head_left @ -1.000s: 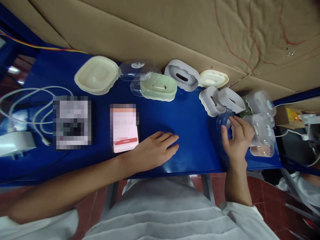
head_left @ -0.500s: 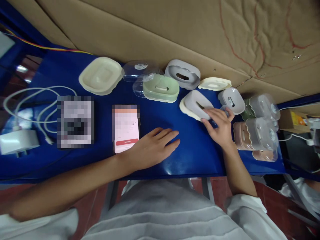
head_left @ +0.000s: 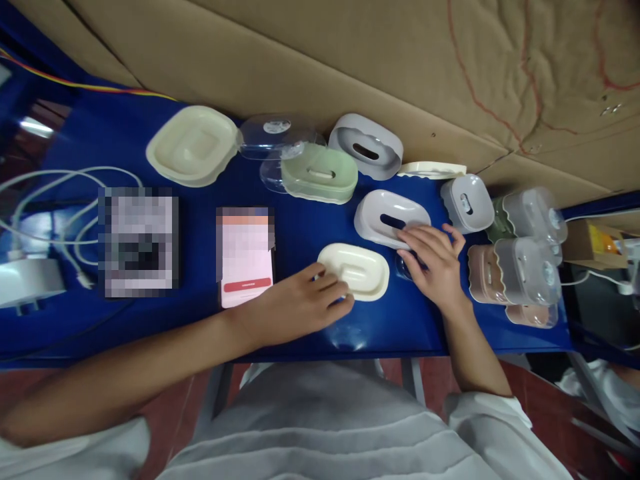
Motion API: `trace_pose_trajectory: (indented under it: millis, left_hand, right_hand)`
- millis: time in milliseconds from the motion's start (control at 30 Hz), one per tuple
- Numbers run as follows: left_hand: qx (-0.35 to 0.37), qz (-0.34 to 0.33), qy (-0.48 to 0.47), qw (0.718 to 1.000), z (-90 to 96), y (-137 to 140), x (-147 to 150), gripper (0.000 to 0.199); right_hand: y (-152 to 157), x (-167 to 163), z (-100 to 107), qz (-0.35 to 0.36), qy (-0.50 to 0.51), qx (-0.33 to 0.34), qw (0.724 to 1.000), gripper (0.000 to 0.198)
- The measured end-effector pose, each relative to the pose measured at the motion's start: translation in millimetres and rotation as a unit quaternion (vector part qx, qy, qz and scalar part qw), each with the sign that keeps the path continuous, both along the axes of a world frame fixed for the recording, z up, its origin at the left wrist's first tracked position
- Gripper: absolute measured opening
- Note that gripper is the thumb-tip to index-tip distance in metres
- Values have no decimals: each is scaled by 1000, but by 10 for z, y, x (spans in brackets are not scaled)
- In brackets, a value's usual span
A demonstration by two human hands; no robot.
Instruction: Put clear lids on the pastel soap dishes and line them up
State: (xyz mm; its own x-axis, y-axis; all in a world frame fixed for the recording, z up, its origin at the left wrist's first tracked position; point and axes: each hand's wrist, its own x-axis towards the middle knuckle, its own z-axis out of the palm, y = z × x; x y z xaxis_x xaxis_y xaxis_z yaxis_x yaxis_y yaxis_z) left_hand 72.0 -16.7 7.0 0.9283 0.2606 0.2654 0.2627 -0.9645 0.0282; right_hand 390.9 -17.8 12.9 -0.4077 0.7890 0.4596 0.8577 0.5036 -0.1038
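My left hand [head_left: 313, 300] is at the left end of a shallow cream oval plastic tray [head_left: 367, 275] with a raised oval in its middle. Its bent fingers reach over the tray's edge and partly cover it. On the right, my right hand [head_left: 437, 267] holds the near right side of a pale grey oval plastic box [head_left: 375, 213] with a slot in its bottom. Its fingers lie over the rim by the slot, the thumb below outside. A small clear piece, partly hidden, lies under that thumb.
A phone [head_left: 247, 260] and a blurred box [head_left: 140, 247] lie left, beside a white charger [head_left: 33, 283]. Behind are a cream tray [head_left: 193, 147], a green box [head_left: 320, 173] and a grey box [head_left: 345, 137]. Clear-covered boxes [head_left: 527, 267] stand right, near a cardboard wall [head_left: 300, 53].
The cream tray, earlier beneath the pale grey box, now lies apart from it at my left hand. The grey box has turned open side up. My left fingers have curled.
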Motion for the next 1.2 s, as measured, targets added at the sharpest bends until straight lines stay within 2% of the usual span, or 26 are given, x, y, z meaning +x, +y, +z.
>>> trace_pose_trajectory:
  millis: [133,300,400,533,700,800,933,1100,1200]
  left_hand:
    - [1,-65,5,998,42,-88,23,16]
    - [-3,-63,-1,998,33,-89,20,16]
    - [2,-42,-30,999,7,-51,0,21]
    - [1,6,-56,998,7,-4,-13,41]
    - [45,100,-59,992,24,40,-15,56]
    - [47,142,-61,987,-5,62,-11,46]
    - [31,136,-57,989,-42,91,0,23]
    - [19,130,-55,990,-52,99,12,21]
    - [15,130,-51,990,-63,94,12,21]
  right_hand:
    - [-11,-46,-15,6,-39,-39,998,34]
    - [-16,-75,-39,-11,-60,-36,997,39]
    - [-8,-65,-52,4,-46,-30,998,35]
    - [-42,-79,-21,37,25,-11,999,34]
    - [-106,-143,2,131,85,-80,985,43]
    - [-120,-204,-9,167,90,-120,974,38]
    - [-132,-294,10,186,45,-91,977,25]
    - [-180,-381,68,175,-67,-23,982,13]
    - [-200,-396,73,179,-89,-22,980,18]
